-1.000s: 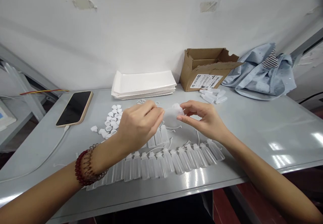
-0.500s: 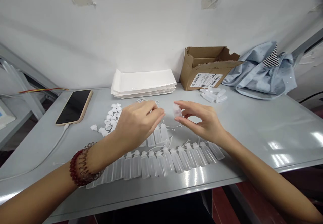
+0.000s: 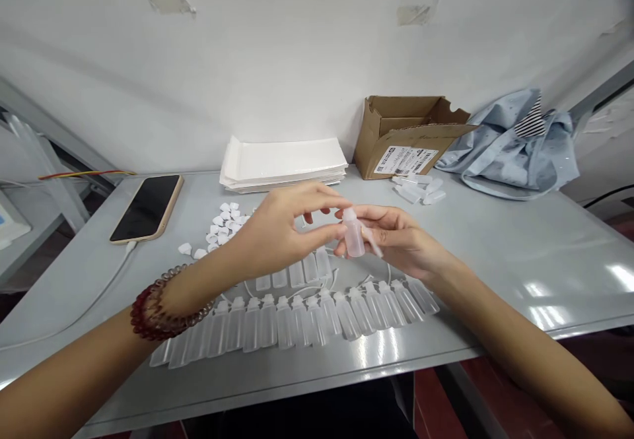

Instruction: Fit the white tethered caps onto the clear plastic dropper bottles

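Note:
Above the middle of the table, a small translucent squeeze bottle stands nearly upright between my hands. My right hand grips it from the right, and a blurred white strip shows by its thumb. From the left, my left hand closes on the bottle's upper part with thumb and fingertips. Below, a long row of similar bottles lies along the near side, with thin white cords among their necks. A shorter row of bottles lies behind it. White caps are piled left of my left hand.
At the back stand a stack of white sheets or envelopes and an open cardboard box. Several loose bottles lie before the box. A blue cloth is at right, a charging phone at left.
My left hand has moved right to meet the bottle. My right hand has turned the bottle more upright, and a white strip now shows by its thumb.

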`<state>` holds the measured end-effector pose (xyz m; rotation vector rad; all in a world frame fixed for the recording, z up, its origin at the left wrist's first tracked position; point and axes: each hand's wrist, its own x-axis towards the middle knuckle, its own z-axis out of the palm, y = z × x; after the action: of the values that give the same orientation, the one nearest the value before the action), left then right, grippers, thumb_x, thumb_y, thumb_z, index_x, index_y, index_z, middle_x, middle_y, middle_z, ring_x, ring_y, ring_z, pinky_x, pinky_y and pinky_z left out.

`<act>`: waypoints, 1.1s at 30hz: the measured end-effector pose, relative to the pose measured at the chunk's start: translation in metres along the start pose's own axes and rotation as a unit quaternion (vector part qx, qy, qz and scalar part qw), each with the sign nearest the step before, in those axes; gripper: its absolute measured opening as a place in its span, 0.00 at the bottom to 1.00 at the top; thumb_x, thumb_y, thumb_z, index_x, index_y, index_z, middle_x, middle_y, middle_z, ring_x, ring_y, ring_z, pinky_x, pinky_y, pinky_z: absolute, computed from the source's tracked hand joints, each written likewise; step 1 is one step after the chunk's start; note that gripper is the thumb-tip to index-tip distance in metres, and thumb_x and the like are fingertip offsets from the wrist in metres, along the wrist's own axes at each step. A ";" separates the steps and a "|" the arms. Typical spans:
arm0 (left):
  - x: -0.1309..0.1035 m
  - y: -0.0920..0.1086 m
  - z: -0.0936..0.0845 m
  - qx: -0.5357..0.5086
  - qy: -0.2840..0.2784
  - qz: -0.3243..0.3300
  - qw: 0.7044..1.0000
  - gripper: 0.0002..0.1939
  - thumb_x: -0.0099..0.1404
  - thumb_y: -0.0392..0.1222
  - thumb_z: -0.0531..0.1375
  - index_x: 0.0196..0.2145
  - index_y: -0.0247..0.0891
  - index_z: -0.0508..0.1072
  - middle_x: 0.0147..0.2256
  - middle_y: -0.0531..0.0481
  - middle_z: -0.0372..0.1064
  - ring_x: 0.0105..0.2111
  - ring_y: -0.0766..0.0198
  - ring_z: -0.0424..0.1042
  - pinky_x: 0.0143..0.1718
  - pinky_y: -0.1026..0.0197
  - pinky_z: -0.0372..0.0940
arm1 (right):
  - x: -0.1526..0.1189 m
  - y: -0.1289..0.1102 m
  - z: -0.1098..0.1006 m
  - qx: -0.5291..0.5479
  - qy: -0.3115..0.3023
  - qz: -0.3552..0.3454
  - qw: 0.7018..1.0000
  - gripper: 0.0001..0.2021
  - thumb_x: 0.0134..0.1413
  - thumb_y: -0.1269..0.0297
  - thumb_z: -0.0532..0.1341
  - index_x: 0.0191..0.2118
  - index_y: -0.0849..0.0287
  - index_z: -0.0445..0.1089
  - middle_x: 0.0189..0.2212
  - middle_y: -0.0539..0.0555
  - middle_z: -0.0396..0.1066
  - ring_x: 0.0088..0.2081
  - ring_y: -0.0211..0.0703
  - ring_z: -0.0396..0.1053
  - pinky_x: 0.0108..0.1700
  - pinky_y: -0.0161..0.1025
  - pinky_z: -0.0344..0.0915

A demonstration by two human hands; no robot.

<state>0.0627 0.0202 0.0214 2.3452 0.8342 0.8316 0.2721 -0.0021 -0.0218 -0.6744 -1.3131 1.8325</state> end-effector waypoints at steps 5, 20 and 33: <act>-0.008 0.000 0.019 0.111 0.061 0.115 0.985 0.19 0.58 0.44 0.66 0.44 0.32 0.71 0.43 0.42 0.70 0.44 0.57 0.67 0.45 0.54 0.66 | 0.002 0.006 0.000 0.076 0.008 0.019 0.997 0.12 0.54 0.66 0.65 0.45 0.56 0.73 0.36 0.52 0.77 0.38 0.39 0.74 0.46 0.37 0.67; -0.011 0.001 0.026 0.242 0.025 0.098 0.965 0.21 0.58 0.33 0.61 0.49 0.26 0.67 0.44 0.39 0.67 0.44 0.52 0.62 0.43 0.52 0.64 | -0.006 -0.019 -0.025 -0.181 0.133 -0.051 0.973 0.10 0.59 0.63 0.59 0.45 0.57 0.73 0.41 0.55 0.76 0.42 0.45 0.74 0.53 0.48 0.65; -0.011 -0.012 0.035 0.189 0.021 0.029 0.981 0.24 0.57 0.39 0.65 0.51 0.30 0.67 0.46 0.41 0.68 0.46 0.53 0.62 0.46 0.51 0.64 | -0.008 -0.013 -0.010 -0.565 0.106 -0.166 0.801 0.08 0.59 0.71 0.57 0.38 0.60 0.74 0.32 0.53 0.75 0.34 0.41 0.72 0.37 0.39 0.68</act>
<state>0.0755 0.0119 -0.0147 2.7004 1.0215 0.8054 0.2876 -0.0010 -0.0124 -1.0965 -2.1478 0.5047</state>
